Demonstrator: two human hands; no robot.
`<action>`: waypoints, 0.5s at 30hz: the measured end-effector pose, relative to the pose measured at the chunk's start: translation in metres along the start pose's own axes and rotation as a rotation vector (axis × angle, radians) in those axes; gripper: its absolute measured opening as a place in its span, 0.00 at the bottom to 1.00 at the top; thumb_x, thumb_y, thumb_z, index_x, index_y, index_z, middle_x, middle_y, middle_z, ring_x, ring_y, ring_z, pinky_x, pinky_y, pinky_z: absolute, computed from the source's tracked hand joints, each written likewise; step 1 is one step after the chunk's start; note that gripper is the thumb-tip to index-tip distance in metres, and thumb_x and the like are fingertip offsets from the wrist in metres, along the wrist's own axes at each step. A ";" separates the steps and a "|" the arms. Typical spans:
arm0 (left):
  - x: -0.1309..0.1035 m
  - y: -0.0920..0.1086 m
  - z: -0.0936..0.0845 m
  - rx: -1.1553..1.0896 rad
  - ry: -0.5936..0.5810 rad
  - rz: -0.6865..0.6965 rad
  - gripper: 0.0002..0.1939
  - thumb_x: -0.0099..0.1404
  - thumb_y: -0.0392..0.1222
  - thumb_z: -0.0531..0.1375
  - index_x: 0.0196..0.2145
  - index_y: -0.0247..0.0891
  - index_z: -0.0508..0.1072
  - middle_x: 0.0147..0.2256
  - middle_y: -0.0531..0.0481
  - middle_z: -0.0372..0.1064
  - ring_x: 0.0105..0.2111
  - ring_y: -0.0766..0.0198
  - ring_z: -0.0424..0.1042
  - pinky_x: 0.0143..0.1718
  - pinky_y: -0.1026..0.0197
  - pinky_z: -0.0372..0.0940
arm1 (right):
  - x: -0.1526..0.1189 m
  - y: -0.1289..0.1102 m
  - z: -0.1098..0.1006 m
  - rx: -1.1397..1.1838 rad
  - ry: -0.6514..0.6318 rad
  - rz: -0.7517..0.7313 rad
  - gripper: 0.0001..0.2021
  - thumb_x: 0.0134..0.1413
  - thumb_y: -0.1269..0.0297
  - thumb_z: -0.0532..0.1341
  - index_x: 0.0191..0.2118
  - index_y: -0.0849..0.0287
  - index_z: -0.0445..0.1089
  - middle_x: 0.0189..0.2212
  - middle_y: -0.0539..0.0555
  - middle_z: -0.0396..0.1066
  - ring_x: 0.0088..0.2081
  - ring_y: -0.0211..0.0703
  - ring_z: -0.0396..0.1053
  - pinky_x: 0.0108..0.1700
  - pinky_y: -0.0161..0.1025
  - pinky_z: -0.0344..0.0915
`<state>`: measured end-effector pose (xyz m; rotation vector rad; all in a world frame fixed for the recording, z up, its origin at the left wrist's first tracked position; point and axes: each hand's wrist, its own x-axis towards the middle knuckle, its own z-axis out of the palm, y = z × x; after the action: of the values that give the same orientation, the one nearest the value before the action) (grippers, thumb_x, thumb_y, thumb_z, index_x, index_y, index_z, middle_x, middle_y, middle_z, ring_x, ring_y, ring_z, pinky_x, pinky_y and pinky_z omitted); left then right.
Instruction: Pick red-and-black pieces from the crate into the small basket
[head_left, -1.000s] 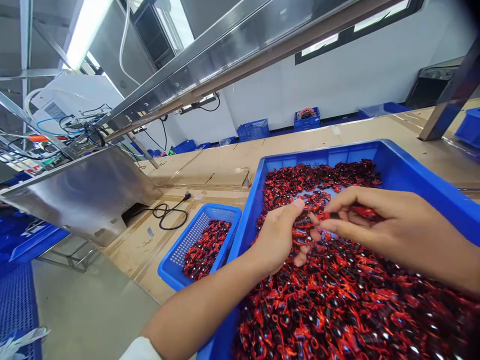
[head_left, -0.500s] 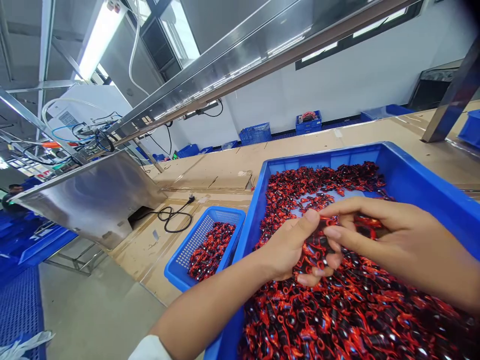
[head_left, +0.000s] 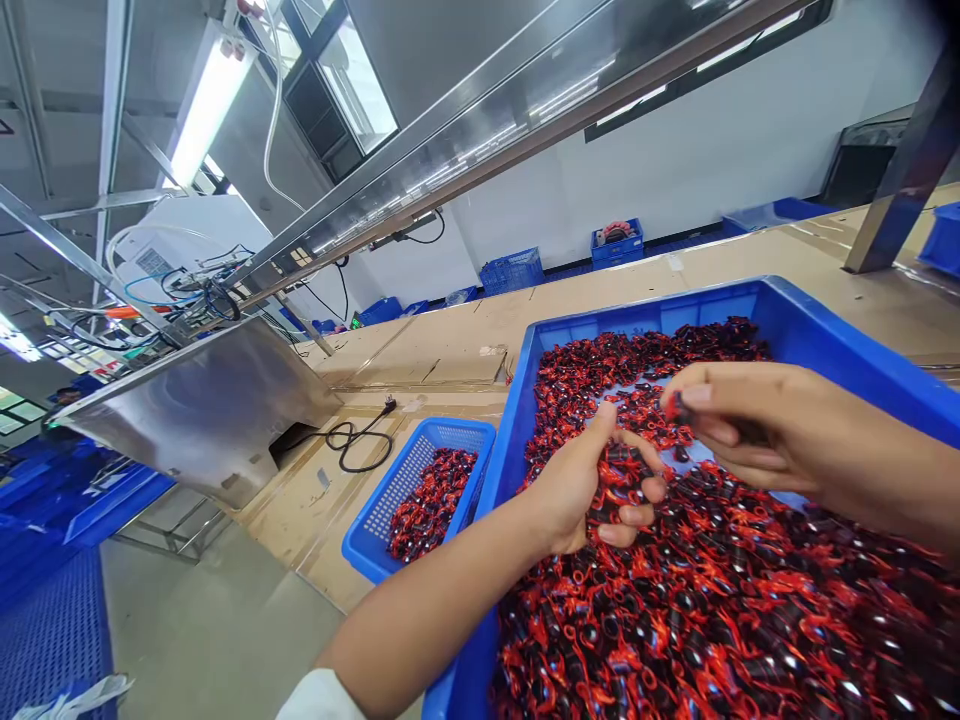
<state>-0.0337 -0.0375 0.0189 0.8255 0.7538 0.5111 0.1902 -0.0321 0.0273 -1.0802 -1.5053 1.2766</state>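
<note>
A large blue tub [head_left: 504,440] holds a thick layer of small black-and-red parts [head_left: 645,620], each a dark shiny piece with red tails or loops. Over it, my left hand [head_left: 600,490] is cupped with curled fingers around several of these parts, thumb raised. To its right, my right hand [head_left: 750,425] pinches one small black-and-red part [head_left: 677,408] between thumb and forefinger. The two hands are apart. Between them a pale patch of the tub's bottom shows through the parts.
Left of the tub stands a smaller blue perforated basket [head_left: 375,510] with more such parts. A black cable with a plug [head_left: 352,440] lies on the cardboard-covered table [head_left: 420,360]. Beyond is a stainless-steel machine housing [head_left: 202,400]. A metal beam [head_left: 465,150] crosses above; a post [head_left: 900,190] stands right.
My right hand has moved up and right, away from my left hand, with a part between its fingertips. My left hand stays over the tub, still cupped around parts.
</note>
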 end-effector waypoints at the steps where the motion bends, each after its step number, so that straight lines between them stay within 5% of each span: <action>1: 0.000 0.000 0.000 -0.005 0.015 0.002 0.34 0.75 0.79 0.58 0.38 0.41 0.70 0.28 0.53 0.65 0.18 0.72 0.58 0.15 0.73 0.50 | 0.004 0.002 -0.003 0.154 -0.073 0.079 0.21 0.68 0.40 0.62 0.33 0.52 0.77 0.20 0.49 0.65 0.16 0.38 0.51 0.13 0.39 0.46; 3: 0.001 0.000 0.000 -0.006 0.045 0.006 0.34 0.76 0.78 0.56 0.38 0.41 0.70 0.28 0.53 0.65 0.18 0.72 0.58 0.15 0.73 0.49 | 0.009 0.009 -0.005 0.294 -0.159 0.148 0.22 0.70 0.41 0.60 0.34 0.53 0.78 0.24 0.53 0.69 0.17 0.39 0.53 0.13 0.39 0.44; 5: 0.002 -0.002 0.000 -0.003 0.084 0.013 0.34 0.76 0.78 0.56 0.39 0.40 0.70 0.28 0.53 0.65 0.18 0.72 0.57 0.15 0.72 0.48 | 0.011 0.016 -0.002 0.169 -0.167 0.137 0.24 0.71 0.38 0.61 0.38 0.53 0.81 0.25 0.53 0.71 0.17 0.39 0.53 0.13 0.39 0.45; 10: 0.006 -0.008 0.001 0.065 0.188 0.085 0.37 0.70 0.81 0.61 0.38 0.39 0.73 0.25 0.55 0.62 0.18 0.71 0.57 0.15 0.72 0.47 | 0.002 0.029 0.019 -0.469 -0.031 -0.262 0.23 0.64 0.36 0.69 0.49 0.48 0.86 0.24 0.49 0.75 0.22 0.41 0.67 0.25 0.38 0.62; 15: 0.006 -0.011 0.003 0.127 0.166 0.135 0.39 0.65 0.82 0.65 0.40 0.37 0.75 0.26 0.56 0.61 0.19 0.72 0.58 0.15 0.71 0.47 | -0.006 0.020 0.024 -0.675 0.042 -0.419 0.17 0.68 0.43 0.67 0.46 0.48 0.86 0.24 0.49 0.77 0.24 0.45 0.72 0.29 0.42 0.66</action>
<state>-0.0263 -0.0414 0.0097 0.9644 0.8941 0.6639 0.1700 -0.0413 0.0043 -1.0985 -2.0621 0.4532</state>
